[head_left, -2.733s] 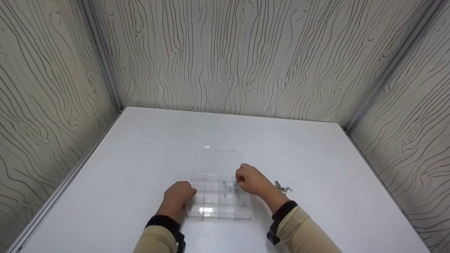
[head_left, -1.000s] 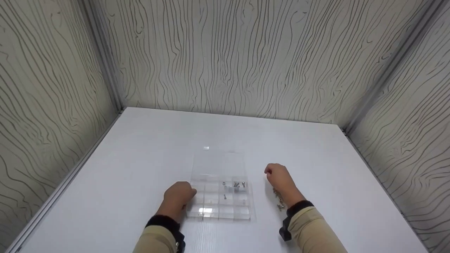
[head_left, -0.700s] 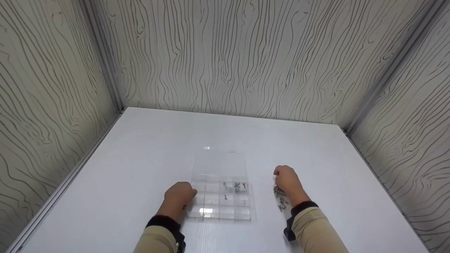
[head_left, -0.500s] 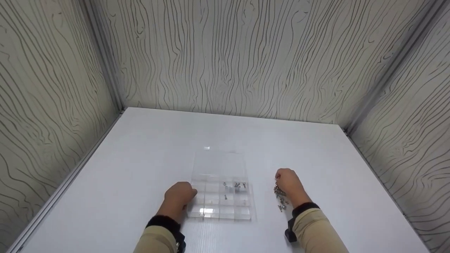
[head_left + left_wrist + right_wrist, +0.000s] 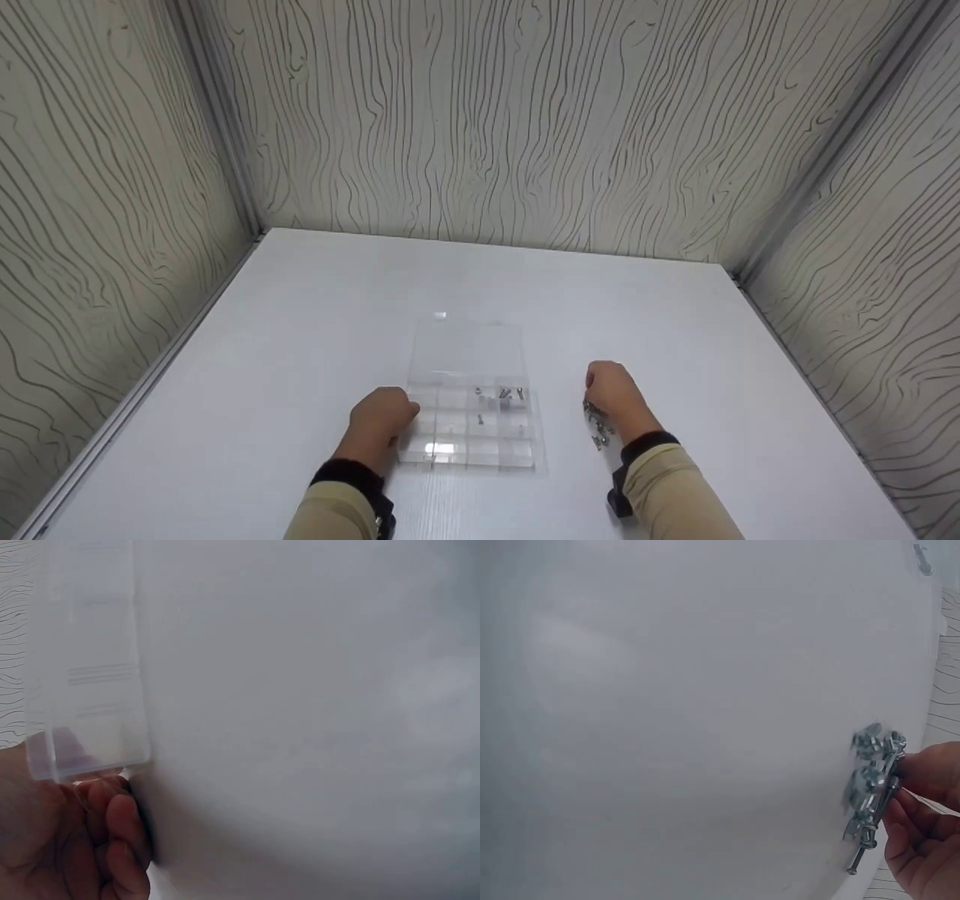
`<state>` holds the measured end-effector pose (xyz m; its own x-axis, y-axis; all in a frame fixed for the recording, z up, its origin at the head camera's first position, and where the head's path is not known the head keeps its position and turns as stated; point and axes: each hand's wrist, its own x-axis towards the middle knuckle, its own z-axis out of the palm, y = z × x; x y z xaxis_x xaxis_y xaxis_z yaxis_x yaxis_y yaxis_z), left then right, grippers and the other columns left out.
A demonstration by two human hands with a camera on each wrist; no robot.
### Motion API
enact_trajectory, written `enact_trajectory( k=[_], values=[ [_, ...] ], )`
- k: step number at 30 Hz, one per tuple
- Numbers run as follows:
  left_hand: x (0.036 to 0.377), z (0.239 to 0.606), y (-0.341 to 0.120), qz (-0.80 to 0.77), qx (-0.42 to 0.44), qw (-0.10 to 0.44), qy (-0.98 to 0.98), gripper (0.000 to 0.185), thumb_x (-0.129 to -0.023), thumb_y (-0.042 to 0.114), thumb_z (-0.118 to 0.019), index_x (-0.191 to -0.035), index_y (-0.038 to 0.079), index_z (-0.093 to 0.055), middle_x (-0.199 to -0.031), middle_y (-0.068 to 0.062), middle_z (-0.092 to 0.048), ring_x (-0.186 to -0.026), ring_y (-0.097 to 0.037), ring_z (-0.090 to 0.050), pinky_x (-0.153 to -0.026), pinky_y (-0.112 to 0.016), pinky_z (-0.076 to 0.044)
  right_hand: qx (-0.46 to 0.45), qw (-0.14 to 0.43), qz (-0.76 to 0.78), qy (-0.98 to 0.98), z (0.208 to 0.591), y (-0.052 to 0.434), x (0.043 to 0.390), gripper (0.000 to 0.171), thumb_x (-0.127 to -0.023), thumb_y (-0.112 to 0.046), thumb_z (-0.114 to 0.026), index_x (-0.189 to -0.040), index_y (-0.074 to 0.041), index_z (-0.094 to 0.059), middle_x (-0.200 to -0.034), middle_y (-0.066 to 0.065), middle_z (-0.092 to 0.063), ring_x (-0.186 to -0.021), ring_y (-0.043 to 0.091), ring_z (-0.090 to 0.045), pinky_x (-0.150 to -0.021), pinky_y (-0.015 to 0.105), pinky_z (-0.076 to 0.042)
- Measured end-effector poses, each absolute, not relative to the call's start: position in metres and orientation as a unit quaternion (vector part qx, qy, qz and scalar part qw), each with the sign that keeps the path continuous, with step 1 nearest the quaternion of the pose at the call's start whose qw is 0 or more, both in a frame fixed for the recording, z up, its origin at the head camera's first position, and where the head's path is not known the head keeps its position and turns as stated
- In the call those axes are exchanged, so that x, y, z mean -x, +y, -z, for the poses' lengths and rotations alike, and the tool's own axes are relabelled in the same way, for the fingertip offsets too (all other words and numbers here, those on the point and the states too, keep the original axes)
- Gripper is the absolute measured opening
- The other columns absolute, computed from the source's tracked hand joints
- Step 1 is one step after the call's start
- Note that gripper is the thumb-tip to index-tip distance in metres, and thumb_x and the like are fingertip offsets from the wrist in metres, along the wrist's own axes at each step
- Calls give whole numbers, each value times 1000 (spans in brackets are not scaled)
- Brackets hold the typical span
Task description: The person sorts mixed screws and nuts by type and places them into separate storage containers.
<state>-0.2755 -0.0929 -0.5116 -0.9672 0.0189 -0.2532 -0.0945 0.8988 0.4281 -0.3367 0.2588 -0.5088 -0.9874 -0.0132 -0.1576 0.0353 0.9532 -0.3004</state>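
Note:
A clear plastic compartment box lies on the white table with its lid folded back away from me. My left hand grips the box's left edge, its thumb over the rim and its fingers curled below. Several small metal screws sit in the far right compartment, and one more screw in a compartment nearer me. To the right of the box, my right hand is at a loose pile of screws. In the right wrist view thumb and fingertips pinch at a screw on the pile's edge.
The white table is enclosed by wood-grain patterned panels at the back and both sides. Dark metal strips run along the panel corners. The near row of box compartments reflects a bright light.
My right hand has moved from over the box's right compartments to the pile of screws on the right, and slightly nearer me. More screws now show in the far right compartment. My left hand stays put.

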Motion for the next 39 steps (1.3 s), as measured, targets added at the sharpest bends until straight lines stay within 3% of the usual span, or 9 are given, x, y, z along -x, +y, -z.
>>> enact_trajectory(
  k=[13, 22, 28, 39],
  values=[
    [278, 510, -89, -225, 23, 126, 966, 29, -82, 23, -50, -57, 8, -50, -61, -6, -52, -53, -19, -48, -46, -28, -38, 36, 43, 89, 994, 517, 256, 333, 7, -78, 1, -60, -78, -4, -56, -74, 5, -49, -71, 21, -50, -71, 36, -48],
    [274, 507, -89, -218, 9, 133, 967, 32, -86, 26, -49, -59, 9, -52, -63, -5, -53, -54, -18, -49, -47, -28, -39, 25, 35, 132, 990, 506, 249, 333, 10, -78, 3, -63, -82, -4, -57, -88, 8, -46, -77, 21, -50, -72, 35, -48],
    [272, 505, -91, -223, 15, 135, 965, 33, -86, 25, -50, -56, 9, -50, -60, -5, -52, -52, -18, -48, -45, -27, -38, 89, -5, 151, 985, 488, 220, 329, 12, -76, 5, -60, -80, -6, -62, -81, 4, -48, -77, 20, -51, -70, 33, -47],
    [274, 510, -94, -226, 19, 129, 965, 33, -83, 24, -49, -54, 10, -47, -55, -4, -50, -47, -17, -45, -41, -26, -34, 195, -5, 208, 958, 473, 151, 312, 12, -74, 0, -61, -81, -9, -63, -76, -2, -47, -71, 13, -47, -64, 28, -44]
  ],
)
